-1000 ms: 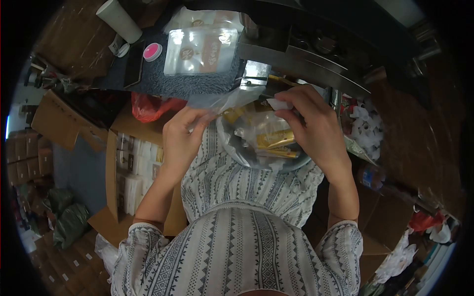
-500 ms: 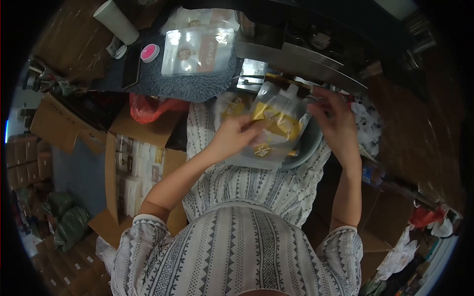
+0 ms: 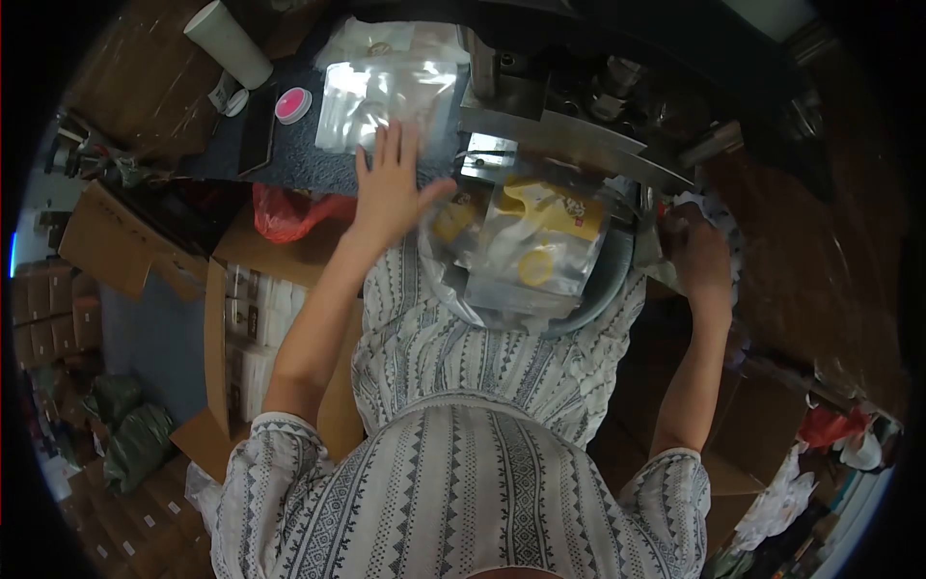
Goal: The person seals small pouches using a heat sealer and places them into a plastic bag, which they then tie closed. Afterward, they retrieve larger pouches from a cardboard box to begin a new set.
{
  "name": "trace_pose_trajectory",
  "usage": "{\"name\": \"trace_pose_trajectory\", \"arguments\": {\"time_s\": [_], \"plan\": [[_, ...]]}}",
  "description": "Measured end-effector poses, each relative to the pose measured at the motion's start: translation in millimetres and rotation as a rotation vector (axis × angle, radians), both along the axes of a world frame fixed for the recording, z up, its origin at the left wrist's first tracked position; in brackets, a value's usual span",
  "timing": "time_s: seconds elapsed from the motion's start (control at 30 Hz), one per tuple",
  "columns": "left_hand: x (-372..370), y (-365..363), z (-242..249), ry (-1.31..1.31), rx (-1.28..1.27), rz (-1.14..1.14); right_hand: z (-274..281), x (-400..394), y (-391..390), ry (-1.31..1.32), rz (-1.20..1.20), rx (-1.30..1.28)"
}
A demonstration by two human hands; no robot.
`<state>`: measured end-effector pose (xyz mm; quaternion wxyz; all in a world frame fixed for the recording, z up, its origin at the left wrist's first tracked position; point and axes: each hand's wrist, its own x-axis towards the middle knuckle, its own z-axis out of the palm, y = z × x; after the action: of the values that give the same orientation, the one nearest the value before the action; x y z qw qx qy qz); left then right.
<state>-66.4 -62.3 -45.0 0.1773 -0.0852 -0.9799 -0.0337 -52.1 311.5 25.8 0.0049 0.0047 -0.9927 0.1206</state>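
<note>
My left hand [image 3: 391, 188] is open with its fingers spread. Its fingertips lie over the near edge of a flat clear plastic pouch [image 3: 391, 92], on a grey fuzzy towel [image 3: 323, 159]. At the right side, my right hand [image 3: 699, 256] reaches down by a bag of small white pieces [image 3: 730, 232]; its fingers are dark and blurred, so I cannot make out what they hold. Between the hands, a clear pouch with yellow print [image 3: 555, 241] lies on top of other pouches in a grey-green basin [image 3: 617, 275] on the lap.
A metal machine [image 3: 569, 125] stands behind the basin. On the towel's left are a pink-topped round tub [image 3: 292, 104], a dark phone-like slab [image 3: 258, 130] and a white cup [image 3: 229, 43]. An open carton [image 3: 220, 338] of packed pouches stands at the left, under a red bag [image 3: 299, 212].
The yellow-printed pouch has left both hands and now lies in the basin. My left hand has moved up and left to the clear pouch; my right hand has moved right and down.
</note>
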Motion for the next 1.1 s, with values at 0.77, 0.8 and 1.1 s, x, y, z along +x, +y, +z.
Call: {"name": "trace_pose_trajectory", "arguments": {"time_s": [0.77, 0.8, 1.1], "plan": [[85, 45, 72, -0.07, 0.63, -0.248, 46, 25, -112, 0.135, 0.435, -0.75], [86, 49, 68, -0.153, 0.645, -0.287, 43, 23, -109, 0.111, 0.458, -0.76], [29, 92, 38, -0.879, 1.45, -0.004, 33, 25, -59, 0.141, 0.121, -0.598]]}}
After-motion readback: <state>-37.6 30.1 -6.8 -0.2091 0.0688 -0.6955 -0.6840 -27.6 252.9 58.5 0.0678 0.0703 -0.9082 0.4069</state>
